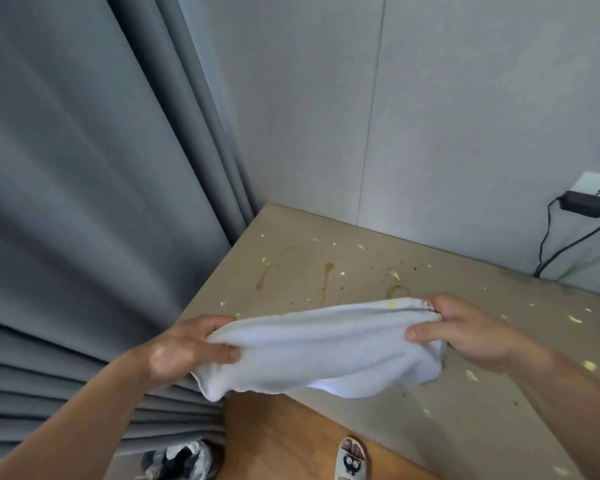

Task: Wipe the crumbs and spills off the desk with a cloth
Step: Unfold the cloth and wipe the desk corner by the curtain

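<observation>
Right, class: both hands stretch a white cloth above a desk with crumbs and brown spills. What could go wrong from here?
The cloth carries a yellow bit near the right hand; wiping with that side may smear it back onto the desk.
Crumbs lie near the front edge; a sweep that way could push them onto the floor.
The brown spills might spread into streaks.

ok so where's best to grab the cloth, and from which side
Grip the cloth by its two bunched ends, left hand from the left, right hand from the right; it is stretched long between them above the desk edge and sags in the middle.
</observation>
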